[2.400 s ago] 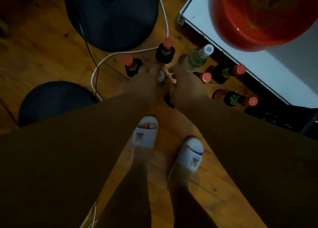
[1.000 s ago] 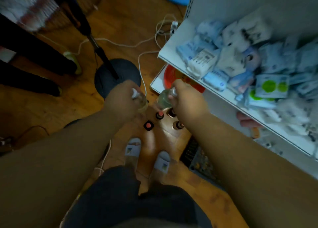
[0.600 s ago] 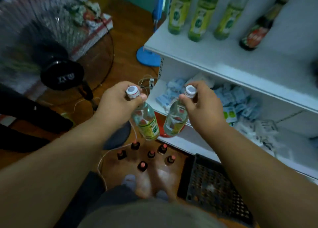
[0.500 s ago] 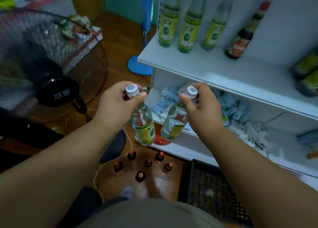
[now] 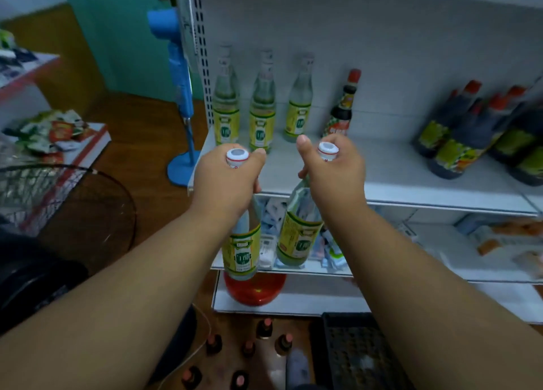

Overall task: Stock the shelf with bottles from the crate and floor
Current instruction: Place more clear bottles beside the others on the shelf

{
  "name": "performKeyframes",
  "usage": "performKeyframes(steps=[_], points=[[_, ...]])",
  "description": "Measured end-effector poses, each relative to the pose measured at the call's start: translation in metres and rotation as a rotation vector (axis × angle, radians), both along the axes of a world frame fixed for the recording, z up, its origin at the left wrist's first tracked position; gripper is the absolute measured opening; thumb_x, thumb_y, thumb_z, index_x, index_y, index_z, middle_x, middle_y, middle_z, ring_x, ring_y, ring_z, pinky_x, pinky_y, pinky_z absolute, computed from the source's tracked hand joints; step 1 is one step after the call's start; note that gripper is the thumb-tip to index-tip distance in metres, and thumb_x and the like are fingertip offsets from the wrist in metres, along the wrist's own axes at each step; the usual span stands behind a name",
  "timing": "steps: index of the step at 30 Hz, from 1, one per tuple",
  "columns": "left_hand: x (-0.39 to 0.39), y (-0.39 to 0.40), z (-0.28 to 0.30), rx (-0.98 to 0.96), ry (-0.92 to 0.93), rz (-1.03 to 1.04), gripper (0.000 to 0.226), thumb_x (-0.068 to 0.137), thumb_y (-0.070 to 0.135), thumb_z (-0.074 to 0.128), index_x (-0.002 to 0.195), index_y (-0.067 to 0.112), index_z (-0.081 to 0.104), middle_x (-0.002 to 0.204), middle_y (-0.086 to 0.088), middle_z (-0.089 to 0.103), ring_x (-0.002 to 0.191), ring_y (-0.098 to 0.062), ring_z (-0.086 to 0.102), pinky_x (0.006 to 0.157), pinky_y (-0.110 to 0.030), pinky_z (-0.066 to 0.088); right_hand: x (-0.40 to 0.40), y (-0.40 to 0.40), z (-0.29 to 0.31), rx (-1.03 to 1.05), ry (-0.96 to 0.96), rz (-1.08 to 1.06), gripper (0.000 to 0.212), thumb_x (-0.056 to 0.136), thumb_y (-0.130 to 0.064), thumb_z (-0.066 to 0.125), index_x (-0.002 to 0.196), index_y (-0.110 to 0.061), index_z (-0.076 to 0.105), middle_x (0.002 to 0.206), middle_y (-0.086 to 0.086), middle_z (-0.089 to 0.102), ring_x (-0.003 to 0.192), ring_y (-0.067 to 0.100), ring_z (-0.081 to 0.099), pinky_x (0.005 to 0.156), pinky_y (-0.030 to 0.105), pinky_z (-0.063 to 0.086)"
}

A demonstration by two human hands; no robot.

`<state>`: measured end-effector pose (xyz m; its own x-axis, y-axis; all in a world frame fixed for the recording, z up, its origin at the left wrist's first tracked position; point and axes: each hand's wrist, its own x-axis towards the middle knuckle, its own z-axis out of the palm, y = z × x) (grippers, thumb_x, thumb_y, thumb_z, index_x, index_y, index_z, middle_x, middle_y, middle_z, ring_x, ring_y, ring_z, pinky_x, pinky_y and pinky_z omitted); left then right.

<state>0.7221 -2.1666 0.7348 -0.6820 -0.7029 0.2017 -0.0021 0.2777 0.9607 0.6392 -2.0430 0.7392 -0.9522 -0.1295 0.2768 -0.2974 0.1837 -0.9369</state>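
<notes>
My left hand (image 5: 227, 181) grips the neck of a clear bottle with a yellow-green label (image 5: 241, 251) and white cap. My right hand (image 5: 335, 169) holds a second clear bottle (image 5: 298, 236) the same way, tilted slightly. Both hang just in front of the white shelf (image 5: 396, 181), below its front edge. Three matching clear bottles (image 5: 262, 101) stand at the shelf's back left, with a dark red-capped bottle (image 5: 342, 107) beside them. Several dark red-capped bottles (image 5: 264, 329) stand on the wooden floor beneath my arms. A black crate (image 5: 352, 357) sits on the floor at the right.
Large dark bottles (image 5: 470, 131) crowd the shelf's right end. The lower shelf (image 5: 440, 275) holds small packets. A red basin (image 5: 254, 291) sits on the bottom shelf. A blue fan stand (image 5: 182, 104) rises left of the shelf, and a black fan cage (image 5: 58, 201) stands at the left.
I rose from the floor with a bottle in each hand. Both bottles came up from near the lower shelves to the front of the shelf that holds the matching bottles.
</notes>
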Motion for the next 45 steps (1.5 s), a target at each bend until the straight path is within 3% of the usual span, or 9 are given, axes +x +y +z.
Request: performKeyframes(steps=[5,13,18,23,27,31,35,40,45], points=[[-0.044,-0.007,0.007,-0.02,0.034,0.015,0.037,0.088,0.026,0.065,0.064,-0.001,0.055,0.055,-0.019,0.061,0.049,-0.021,0.059,0.061,-0.037,0.053,-0.046,-0.002,0.006,0.018,-0.04,0.031,0.035,0.09,-0.036,0.067,0.07,-0.013,0.051,0.057,0.006,0.066,0.057,0.009,0.07,0.057,0.028,0.047],[-0.102,-0.019,0.026,-0.094,0.081,0.074,0.028,0.079,0.018,0.06,0.054,0.006,0.058,0.051,-0.017,0.059,0.056,-0.031,0.06,0.07,-0.049,0.054,-0.118,-0.019,0.033,-0.006,0.094,-0.01,0.032,0.089,-0.025,0.062,0.07,-0.003,0.048,0.058,0.017,0.063,0.049,0.015,0.063,0.054,0.033,0.051],[-0.126,-0.028,0.034,-0.113,0.104,0.101,0.036,0.082,0.019,0.062,0.052,0.001,0.055,0.05,-0.015,0.058,0.054,-0.03,0.059,0.064,-0.041,0.054,-0.142,-0.034,0.034,0.063,0.114,0.002,0.038,0.093,-0.025,0.059,0.082,0.01,0.05,0.071,0.023,0.065,0.042,0.003,0.054,0.042,0.014,0.035],[-0.145,-0.026,0.034,-0.172,0.065,0.096,0.033,0.083,0.01,0.06,0.055,-0.009,0.055,0.056,-0.024,0.059,0.055,-0.031,0.058,0.055,-0.035,0.045,-0.162,-0.047,0.012,0.091,0.138,0.028,0.033,0.089,-0.031,0.06,0.075,-0.002,0.052,0.067,0.013,0.065,0.064,0.024,0.065,0.057,0.031,0.047],[-0.158,-0.027,0.027,-0.167,0.009,0.088,0.034,0.083,0.016,0.06,0.058,-0.006,0.059,0.056,-0.017,0.062,0.055,-0.022,0.059,0.053,-0.022,0.042,-0.174,-0.051,0.002,0.144,0.182,0.03,0.036,0.088,-0.036,0.06,0.071,-0.006,0.051,0.066,0.009,0.064,0.066,0.023,0.062,0.06,0.028,0.043],[-0.166,-0.028,0.022,-0.157,0.025,0.065,0.036,0.084,0.018,0.061,0.053,-0.001,0.059,0.055,-0.014,0.062,0.052,-0.018,0.057,0.057,-0.025,0.044,-0.179,-0.054,0.004,0.145,0.197,0.129,0.037,0.086,-0.038,0.068,0.069,-0.018,0.043,0.064,0.0,0.057,0.062,0.013,0.057,0.058,0.022,0.042],[-0.174,-0.033,0.018,-0.161,0.039,0.053,0.037,0.088,0.018,0.061,0.056,0.0,0.062,0.056,-0.008,0.063,0.05,-0.006,0.053,0.052,-0.014,0.04,-0.181,-0.043,0.002,0.249,0.134,0.281,0.026,0.088,-0.035,0.07,0.093,-0.026,0.045,0.08,-0.016,0.053,0.074,0.001,0.054,0.063,0.017,0.038],[-0.183,-0.041,0.006,-0.242,0.013,0.134,0.028,0.089,0.022,0.058,0.072,0.0,0.061,0.063,-0.002,0.062,0.063,-0.01,0.059,0.052,-0.007,0.035,-0.169,-0.02,-0.062,0.381,0.118,0.272,0.075,0.072,-0.046,0.081,0.135,-0.025,0.044,0.13,-0.002,0.053,0.122,0.015,0.048,0.102,0.028,0.042],[-0.187,-0.033,-0.001,-0.313,0.003,0.205,0.021,0.09,0.03,0.065,0.095,0.018,0.048,0.084,0.011,0.062,0.073,-0.006,0.057,0.056,0.001,0.033,-0.182,-0.032,-0.064,0.372,0.062,0.278,0.081,0.074,-0.038,0.082,0.142,-0.028,0.04,0.135,-0.001,0.053,0.123,0.016,0.05,0.103,0.032,0.043]])
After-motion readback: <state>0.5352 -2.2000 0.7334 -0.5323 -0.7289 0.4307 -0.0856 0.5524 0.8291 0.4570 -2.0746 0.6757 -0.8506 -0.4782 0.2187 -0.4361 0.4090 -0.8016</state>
